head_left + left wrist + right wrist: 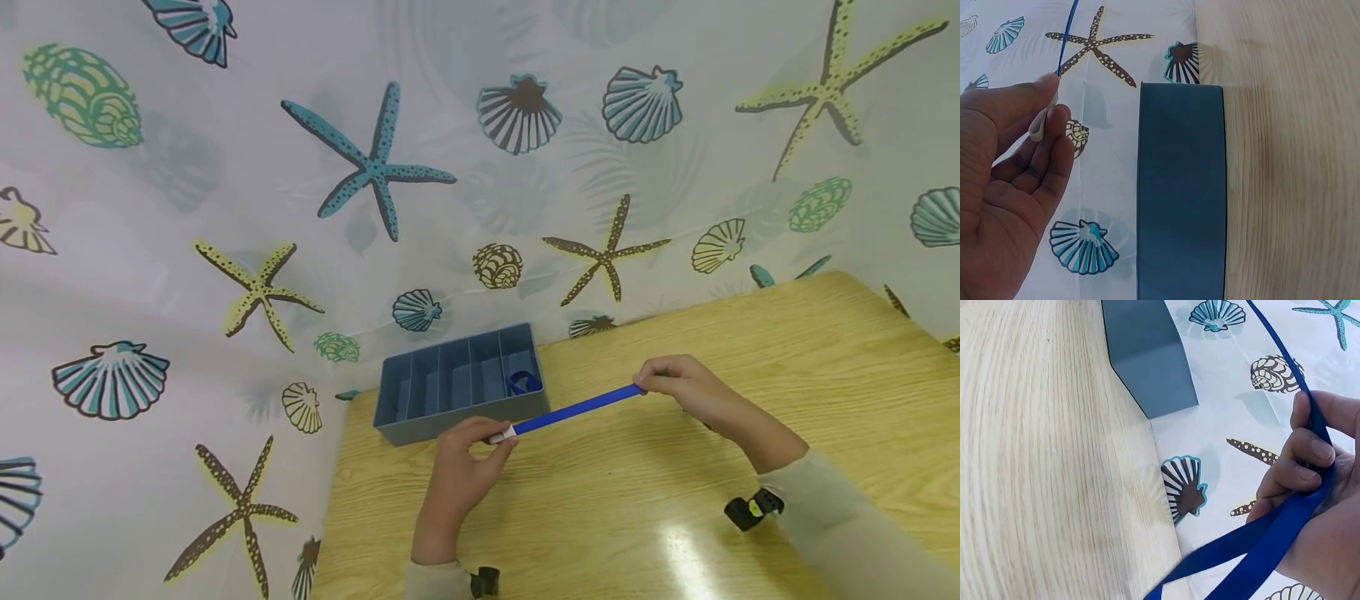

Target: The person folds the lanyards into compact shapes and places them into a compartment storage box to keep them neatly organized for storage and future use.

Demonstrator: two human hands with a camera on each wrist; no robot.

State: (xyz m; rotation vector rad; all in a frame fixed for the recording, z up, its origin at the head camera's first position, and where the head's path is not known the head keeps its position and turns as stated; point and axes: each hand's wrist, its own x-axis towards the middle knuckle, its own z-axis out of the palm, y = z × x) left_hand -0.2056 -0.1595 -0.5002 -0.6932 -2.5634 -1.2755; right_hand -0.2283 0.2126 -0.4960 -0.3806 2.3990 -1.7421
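Note:
A flat blue lanyard (pixel 577 410) is stretched between both hands above the table, in front of a compartment tray. My left hand (pixel 461 475) pinches its white end piece (pixel 504 434) between thumb and fingers; in the left wrist view that piece (pixel 1037 127) looks like a small pale loop. My right hand (pixel 686 387) pinches the other stretch of the strap. Two blue strands (pixel 1294 519) hang below the right hand in the right wrist view. Another coiled blue strap (pixel 522 382) lies in the tray's rightmost compartment.
The grey-blue tray (pixel 461 421) has several compartments in a row and stands at the back left of the wooden table (pixel 600 517). Behind it hangs a white cloth (pixel 442 250) printed with shells and starfish.

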